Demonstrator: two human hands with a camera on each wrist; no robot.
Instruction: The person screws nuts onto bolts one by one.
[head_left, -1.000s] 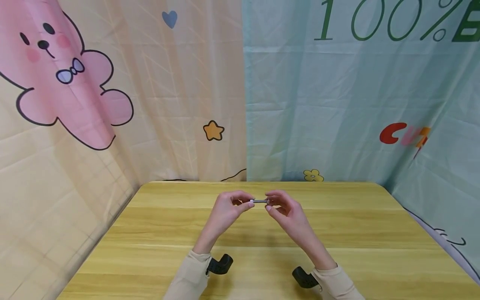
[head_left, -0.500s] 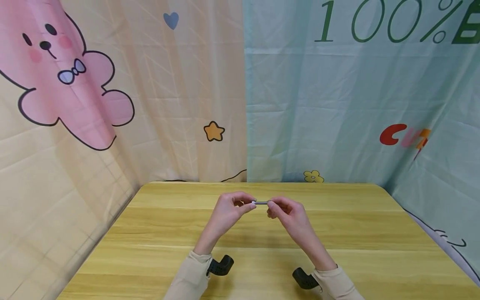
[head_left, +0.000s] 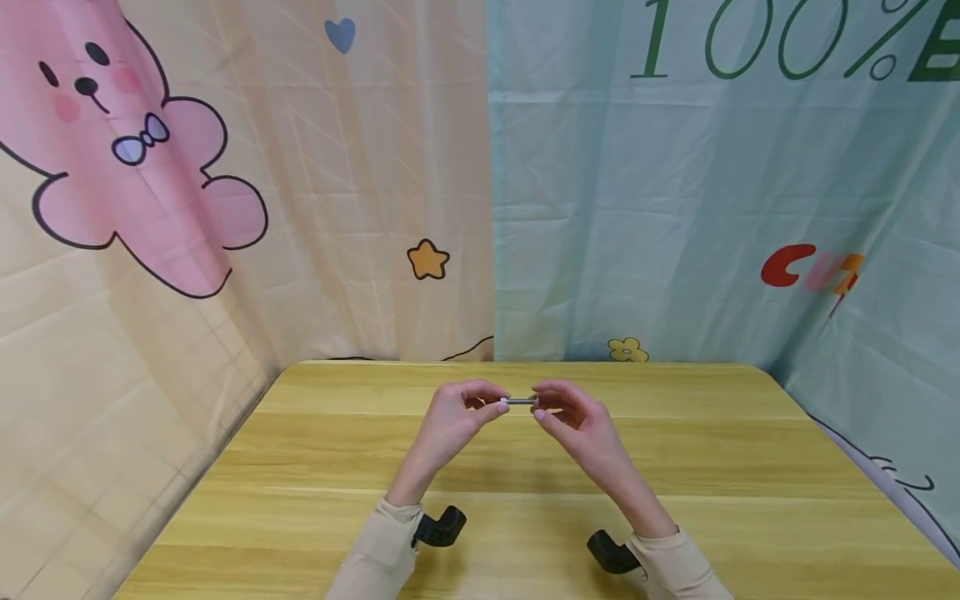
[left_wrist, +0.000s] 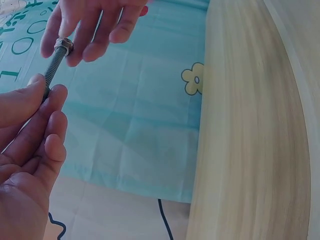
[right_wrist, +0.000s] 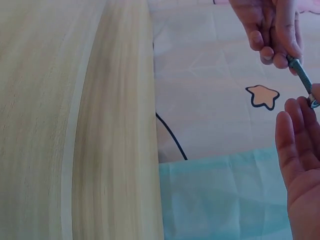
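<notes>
Just behind my bare left hand (head_left: 461,417) I wear a pale beige, slightly creased long sleeve (head_left: 377,550); behind my bare right hand (head_left: 577,421), a matching sleeve (head_left: 678,568). On each sleeve's inner side juts a bent, chunky black device, one left (head_left: 442,527), one right (head_left: 612,553), both round-edged.

A curtained-off work corner, building type unclear: beige cartoon-print cloth (head_left: 360,192) and teal cloth (head_left: 637,183) behind a wood-grain table (head_left: 750,467)
</notes>
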